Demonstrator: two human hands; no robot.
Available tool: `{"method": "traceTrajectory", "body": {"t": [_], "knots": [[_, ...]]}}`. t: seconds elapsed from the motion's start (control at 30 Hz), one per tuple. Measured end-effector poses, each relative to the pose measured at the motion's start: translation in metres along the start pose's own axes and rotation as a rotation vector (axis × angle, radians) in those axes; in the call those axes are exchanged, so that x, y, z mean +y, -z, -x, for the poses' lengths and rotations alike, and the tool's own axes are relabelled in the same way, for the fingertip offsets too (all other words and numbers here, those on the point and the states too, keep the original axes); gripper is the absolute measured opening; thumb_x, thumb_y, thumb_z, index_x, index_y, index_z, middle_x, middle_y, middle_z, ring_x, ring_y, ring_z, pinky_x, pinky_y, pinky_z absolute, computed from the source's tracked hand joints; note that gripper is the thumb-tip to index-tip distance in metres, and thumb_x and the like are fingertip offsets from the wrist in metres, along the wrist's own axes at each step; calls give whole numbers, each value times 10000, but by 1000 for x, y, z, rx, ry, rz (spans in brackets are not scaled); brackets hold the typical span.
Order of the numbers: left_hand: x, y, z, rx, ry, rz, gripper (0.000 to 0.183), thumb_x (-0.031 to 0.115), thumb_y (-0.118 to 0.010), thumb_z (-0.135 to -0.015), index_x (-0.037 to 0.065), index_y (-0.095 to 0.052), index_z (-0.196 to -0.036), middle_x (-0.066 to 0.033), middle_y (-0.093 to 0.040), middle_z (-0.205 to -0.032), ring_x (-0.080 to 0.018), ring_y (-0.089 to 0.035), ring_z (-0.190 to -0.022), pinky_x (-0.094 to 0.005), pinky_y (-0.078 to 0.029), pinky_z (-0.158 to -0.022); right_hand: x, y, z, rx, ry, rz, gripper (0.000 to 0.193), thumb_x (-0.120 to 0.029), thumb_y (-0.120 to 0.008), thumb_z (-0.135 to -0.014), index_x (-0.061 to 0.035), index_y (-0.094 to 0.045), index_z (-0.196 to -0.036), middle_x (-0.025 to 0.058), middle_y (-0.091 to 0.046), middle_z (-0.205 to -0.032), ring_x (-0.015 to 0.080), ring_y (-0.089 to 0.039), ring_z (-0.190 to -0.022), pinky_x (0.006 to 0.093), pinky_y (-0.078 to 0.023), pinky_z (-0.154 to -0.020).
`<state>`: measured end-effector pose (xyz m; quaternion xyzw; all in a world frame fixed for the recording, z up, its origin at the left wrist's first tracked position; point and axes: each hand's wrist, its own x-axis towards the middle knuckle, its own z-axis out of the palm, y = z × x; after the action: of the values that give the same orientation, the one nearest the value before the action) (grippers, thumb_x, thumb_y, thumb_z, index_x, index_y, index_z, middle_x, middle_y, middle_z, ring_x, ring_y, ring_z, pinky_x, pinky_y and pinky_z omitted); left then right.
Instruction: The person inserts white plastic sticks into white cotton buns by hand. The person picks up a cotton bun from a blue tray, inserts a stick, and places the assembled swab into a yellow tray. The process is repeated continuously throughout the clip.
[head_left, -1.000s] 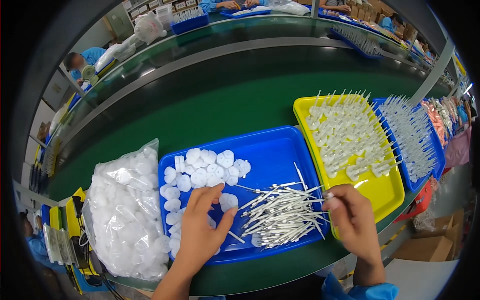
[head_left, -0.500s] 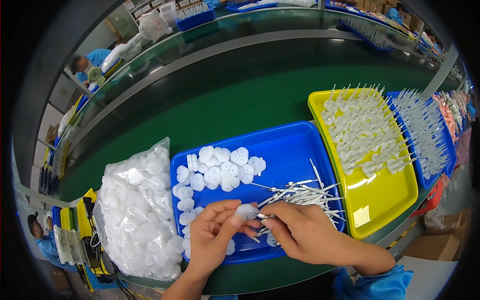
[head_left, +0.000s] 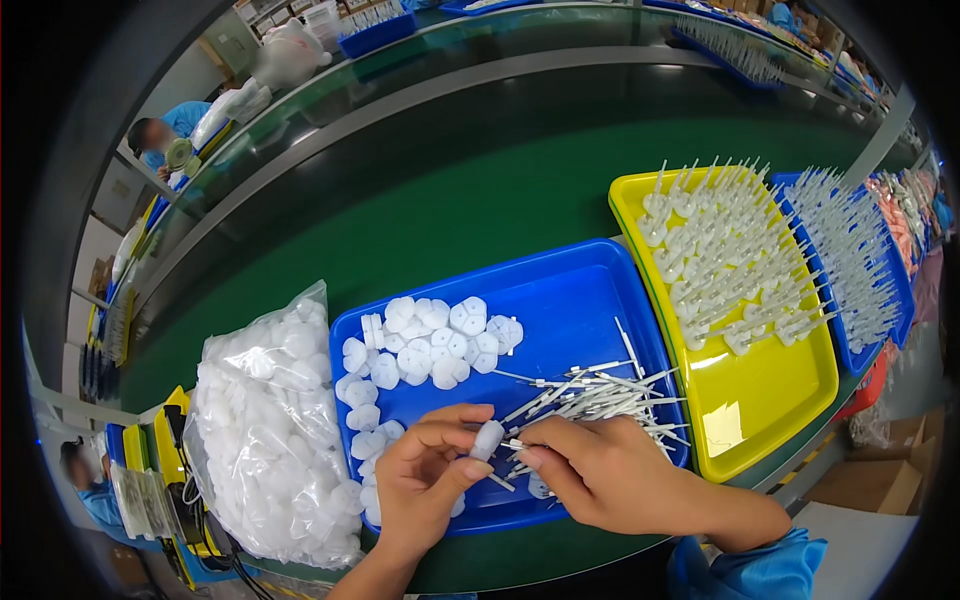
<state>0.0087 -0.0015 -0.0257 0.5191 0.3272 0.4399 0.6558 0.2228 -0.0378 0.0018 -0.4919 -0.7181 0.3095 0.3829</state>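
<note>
Over the near edge of a blue tray (head_left: 560, 285), my left hand (head_left: 420, 485) is closed with thumb and fingers around a white flower-shaped plastic piece (head_left: 488, 438), seen nearly edge-on. My right hand (head_left: 615, 470) pinches a thin white stick (head_left: 512, 446), its tip close to the piece. Whether the two touch I cannot tell. More petal-shaped pieces (head_left: 435, 340) lie along the tray's left side. A loose heap of white sticks (head_left: 605, 392) fills its right near part, partly hidden behind my right hand.
A clear bag of white pieces (head_left: 270, 430) stands left of the tray. To the right, a yellow tray (head_left: 750, 410) holds upright sticks with white bases; beyond it is another blue tray (head_left: 850, 270) of sticks. A green conveyor belt (head_left: 430, 200) runs behind. Other people work farther off.
The white piece in my left hand has turned from face-on to nearly edge-on. The stick tip in my right hand has shifted slightly left and nearer to me.
</note>
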Motion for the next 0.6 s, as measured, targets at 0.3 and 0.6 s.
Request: {"method": "traceTrajectory", "body": {"t": [0.3,0.6], "knots": [[3,-6,-2,-79,-127,-53,285,-103,-720,-844,-42,-654,-1114,-209,-627,-1236,-311,-631,-1160,-423,-502,-998,-2,2,-2,-59,-73,-23,130,-136,-601,-984,-12,-567,-987,149,-586,-546,369,-602,-465,457,-466,-445],[4,5,-2,-144,-22,57,227,-118,-708,-820,-88,-714,-1045,-248,-673,-1144,-302,-653,-1093,-408,-525,-941,-1,6,0,-115,-171,-323,149,-153,-615,-985,-21,-547,-970,150,-613,-613,342,-622,-506,438,-452,-448]]}}
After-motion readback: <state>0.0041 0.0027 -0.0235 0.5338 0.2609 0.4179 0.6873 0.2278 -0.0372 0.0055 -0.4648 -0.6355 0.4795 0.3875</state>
